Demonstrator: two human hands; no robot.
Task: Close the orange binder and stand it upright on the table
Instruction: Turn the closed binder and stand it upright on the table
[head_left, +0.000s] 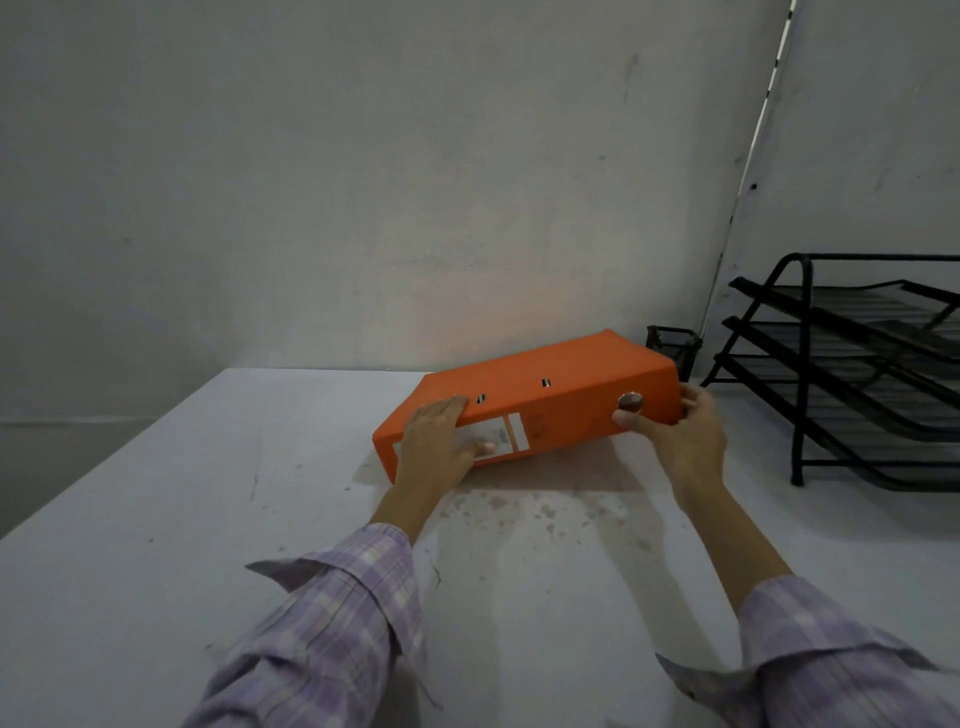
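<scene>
Orange binder (535, 397) closed, lying on its side on the white table (156, 519), toward the far edge near the wall (363, 156). Spine faces the camera; long axis runs from about 8 o'clock up to 2 o'clock, right end raised a bit higher in view. White label (511, 434) on the spine's left part, metal finger ring (630, 401) near its right end.

Left hand (439, 447) at the binder's 8 o'clock end, palm flat over the label, fingers spread and pressing on the spine, not wrapped around it. Right hand (675, 431) at the 3 o'clock end, fingers curled around the binder's end, thumb on the spine just beside the ring: gripping it.

Both sleeves (332, 623) purple plaid. Black wire tray rack (841, 364) at 3 o'clock of the binder, well apart. Small black mesh holder (670, 343) just behind the binder's right end.
</scene>
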